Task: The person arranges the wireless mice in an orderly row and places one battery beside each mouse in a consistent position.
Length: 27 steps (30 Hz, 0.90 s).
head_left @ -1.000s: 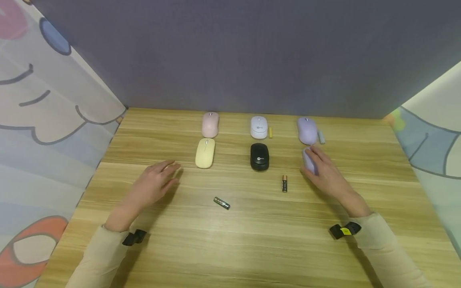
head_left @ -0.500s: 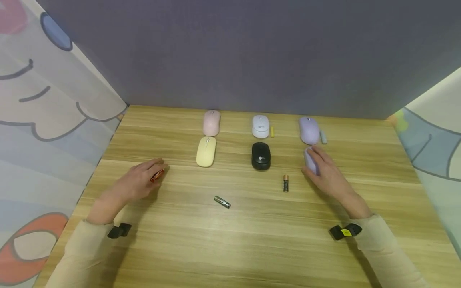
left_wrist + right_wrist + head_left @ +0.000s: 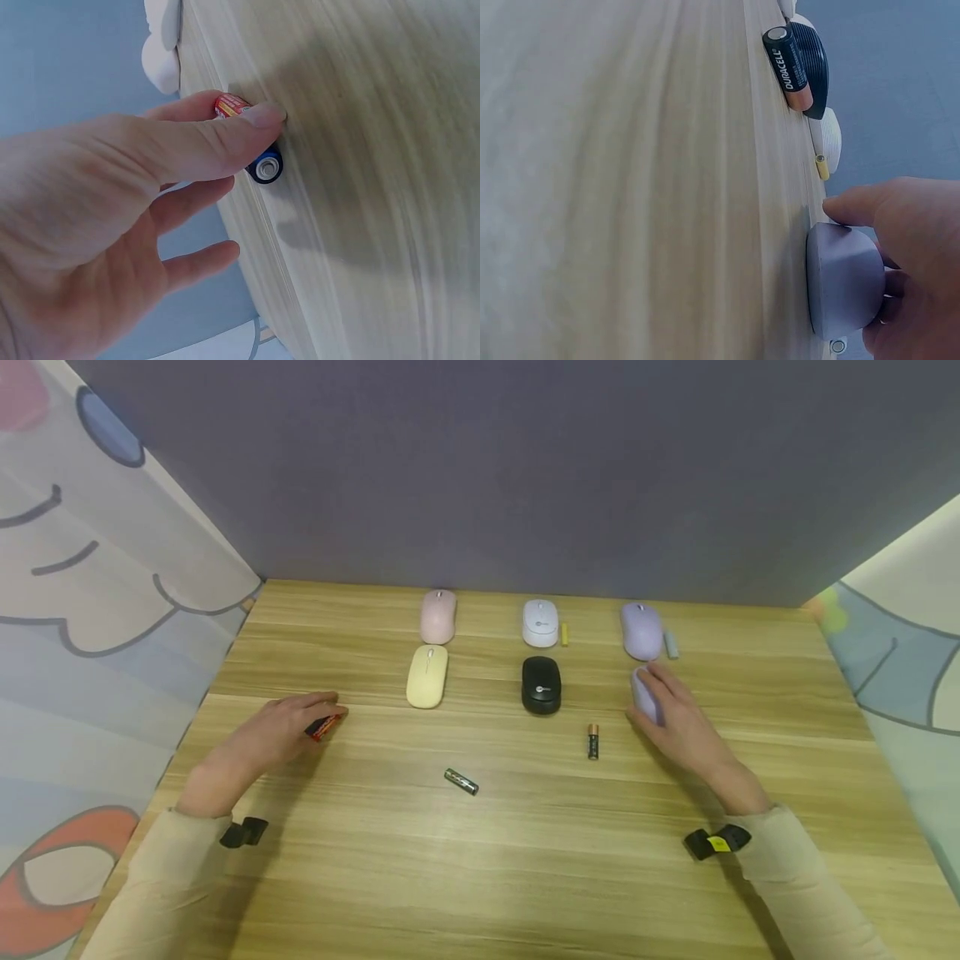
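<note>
My left hand (image 3: pixel 281 731) pinches a red and black battery (image 3: pixel 322 727) between thumb and fingers, low over the left of the table. In the left wrist view the thumb covers the battery's middle; its red label and the dark end with a metal terminal (image 3: pixel 265 166) show on either side. On the right, my right hand (image 3: pixel 686 727) grips a light purple computer mouse (image 3: pixel 646 696), thumb on one side and fingers on the other. A black battery with a copper end (image 3: pixel 593 742) lies left of that hand. Another dark battery (image 3: pixel 461 782) lies slantwise nearer the middle.
A pink mouse (image 3: pixel 438 618), a white mouse (image 3: pixel 540 623) and a second purple mouse (image 3: pixel 641 632) line the back. A yellow mouse (image 3: pixel 427 677) and a black mouse (image 3: pixel 541 686) sit before them. Small yellow (image 3: pixel 565 635) and grey batteries (image 3: pixel 671 645) lie beside the back mice.
My left hand has drawn back to the left and turned, and the red and black battery now shows at its fingers. The right hand stays on the purple mouse.
</note>
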Each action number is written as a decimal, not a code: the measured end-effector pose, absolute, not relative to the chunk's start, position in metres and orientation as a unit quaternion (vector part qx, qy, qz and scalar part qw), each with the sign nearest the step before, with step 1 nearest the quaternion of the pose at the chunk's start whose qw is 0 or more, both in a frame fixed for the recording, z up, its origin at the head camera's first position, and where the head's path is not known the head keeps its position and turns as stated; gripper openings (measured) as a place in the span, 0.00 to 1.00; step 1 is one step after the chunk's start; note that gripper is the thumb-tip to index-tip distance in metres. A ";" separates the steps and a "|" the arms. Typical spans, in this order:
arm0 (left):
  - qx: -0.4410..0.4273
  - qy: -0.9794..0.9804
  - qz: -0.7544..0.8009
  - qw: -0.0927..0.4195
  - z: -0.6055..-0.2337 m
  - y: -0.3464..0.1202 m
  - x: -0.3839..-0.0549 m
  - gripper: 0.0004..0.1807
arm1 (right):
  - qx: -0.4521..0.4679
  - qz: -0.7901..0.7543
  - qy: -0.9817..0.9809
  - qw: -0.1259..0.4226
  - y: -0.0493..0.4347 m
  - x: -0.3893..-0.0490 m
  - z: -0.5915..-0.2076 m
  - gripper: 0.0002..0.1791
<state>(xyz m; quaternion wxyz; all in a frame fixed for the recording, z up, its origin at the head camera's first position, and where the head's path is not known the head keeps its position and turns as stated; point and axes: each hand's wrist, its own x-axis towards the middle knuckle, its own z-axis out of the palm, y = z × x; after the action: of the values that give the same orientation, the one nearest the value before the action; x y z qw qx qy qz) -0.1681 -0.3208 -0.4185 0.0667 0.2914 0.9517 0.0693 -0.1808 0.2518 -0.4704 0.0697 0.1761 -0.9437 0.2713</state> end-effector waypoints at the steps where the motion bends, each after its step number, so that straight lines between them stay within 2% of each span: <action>1: 0.294 0.951 0.070 0.065 -0.419 -0.321 -0.169 0.34 | 0.175 0.271 -0.944 0.069 0.252 -0.181 -0.470 0.34; 12: 0.286 0.952 0.068 0.081 -0.417 -0.318 -0.170 0.34 | 0.174 0.270 -0.944 0.069 0.252 -0.180 -0.471 0.34; 21: 0.320 0.947 0.007 0.028 -0.419 -0.311 -0.168 0.34 | 0.179 0.270 -0.943 0.076 0.251 -0.181 -0.471 0.34; 27: 0.325 0.945 -0.022 0.020 -0.419 -0.304 -0.168 0.33 | 0.179 0.268 -0.943 0.077 0.250 -0.181 -0.472 0.34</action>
<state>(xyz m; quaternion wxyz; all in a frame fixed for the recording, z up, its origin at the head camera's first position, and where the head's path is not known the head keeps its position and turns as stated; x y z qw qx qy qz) -0.1675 -0.3043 -0.4189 0.0205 0.3248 0.9453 -0.0221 -0.1807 0.2505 -0.4717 0.0772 0.1789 -0.9434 0.2682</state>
